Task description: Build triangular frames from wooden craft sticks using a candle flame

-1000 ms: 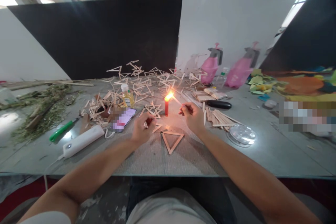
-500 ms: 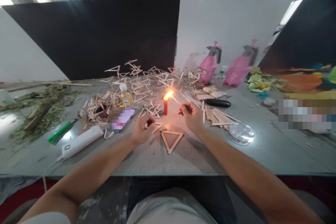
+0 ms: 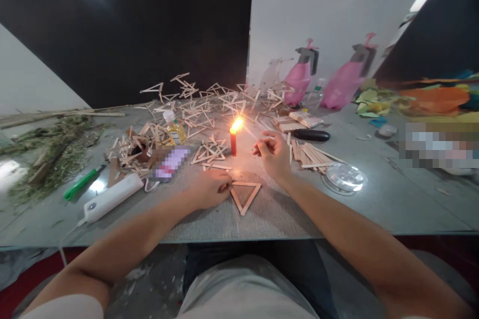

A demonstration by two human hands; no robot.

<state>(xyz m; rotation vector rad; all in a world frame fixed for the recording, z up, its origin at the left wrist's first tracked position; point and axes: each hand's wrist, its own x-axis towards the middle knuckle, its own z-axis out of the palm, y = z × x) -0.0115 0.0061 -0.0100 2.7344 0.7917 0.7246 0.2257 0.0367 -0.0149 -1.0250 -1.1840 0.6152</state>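
My right hand (image 3: 275,154) pinches a thin pale stick (image 3: 250,133) whose far end reaches into the flame of a lit red candle (image 3: 233,142). The candle stands upright on the table. My left hand (image 3: 215,188) is closed, its fingertips at the upper left corner of a triangle of flat wooden sticks (image 3: 255,198). Whether those fingers grip the corner or only touch it is hidden. Just beyond the left hand lie loose wooden sticks (image 3: 216,166) and a small pile of stick triangles (image 3: 213,149).
Many joined stick frames (image 3: 198,109) fill the back. On the left are a phone (image 3: 172,163), a white power strip (image 3: 114,198), a green-handled tool (image 3: 83,183) and an oil bottle (image 3: 175,128). On the right are loose sticks (image 3: 310,155), a clear round dish (image 3: 346,178) and pink sprayers (image 3: 344,84).
My left hand has moved right and nearer, from the loose sticks to the triangle's corner. My right hand keeps the pale stick at the flame. The view has tilted down slightly.
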